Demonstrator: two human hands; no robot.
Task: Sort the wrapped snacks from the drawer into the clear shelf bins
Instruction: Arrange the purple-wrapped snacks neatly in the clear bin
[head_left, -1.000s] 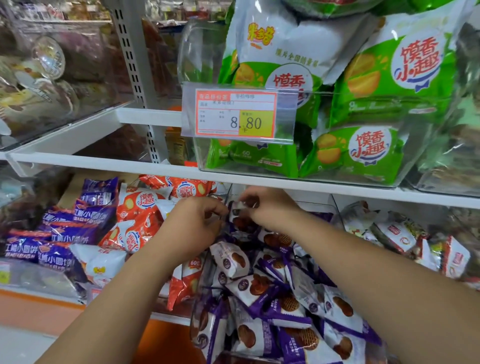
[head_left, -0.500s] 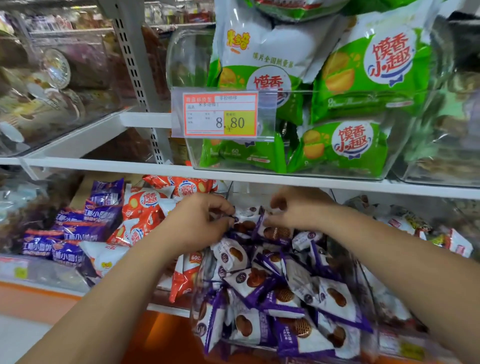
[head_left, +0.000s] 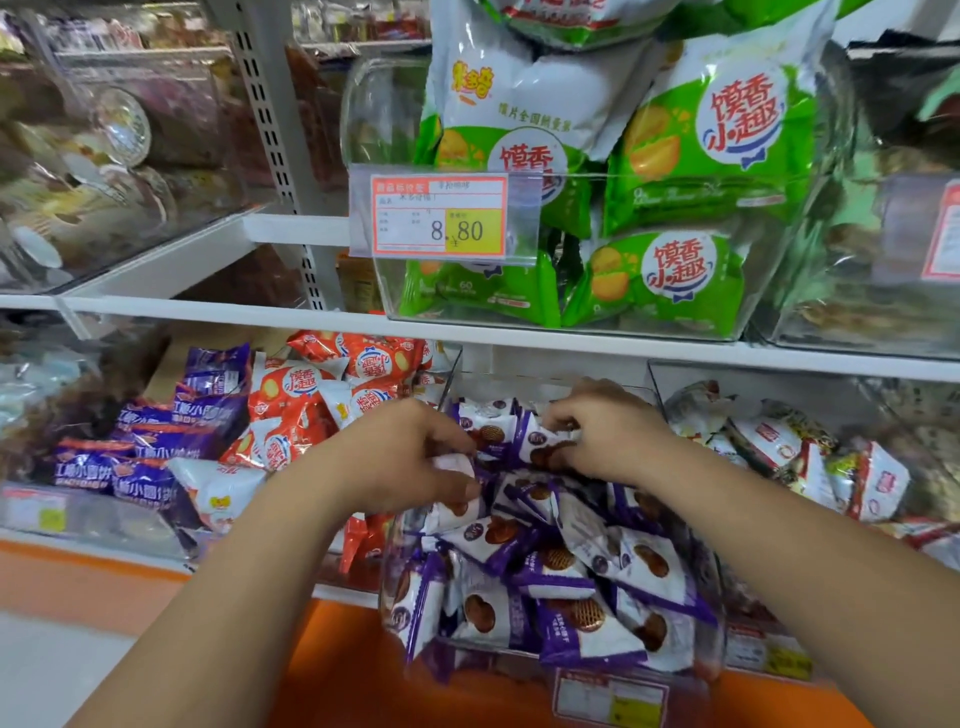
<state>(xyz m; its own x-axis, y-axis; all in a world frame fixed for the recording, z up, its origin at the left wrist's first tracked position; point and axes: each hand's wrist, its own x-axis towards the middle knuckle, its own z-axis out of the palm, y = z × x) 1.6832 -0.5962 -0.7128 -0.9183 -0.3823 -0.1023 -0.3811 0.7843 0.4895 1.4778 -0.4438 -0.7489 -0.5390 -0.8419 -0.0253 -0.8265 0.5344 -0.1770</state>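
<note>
A clear shelf bin (head_left: 712, 613) on the lower shelf is full of white-and-purple wrapped snacks (head_left: 566, 577) with brown biscuits printed on them. Both my hands are inside its back half. My left hand (head_left: 410, 457) curls its fingers round a white-and-purple snack (head_left: 457, 506) at the bin's left side. Over at the pile's back, the fingers of my right hand (head_left: 608, 436) pinch another white-and-purple snack (head_left: 543, 449). The drawer is not in view.
Left of the bin lie orange-and-white packets (head_left: 301, 410) and purple packets (head_left: 156, 441). To its right stands another clear bin with red-and-white packets (head_left: 779, 447). The white shelf board (head_left: 260, 312) above carries a bin of green bags (head_left: 675, 280) with a price tag (head_left: 439, 215).
Both hands have drawn back a little toward me within the purple-snack bin, still handling packets. The view has shifted slightly, so the shelves sit lower and to the left.
</note>
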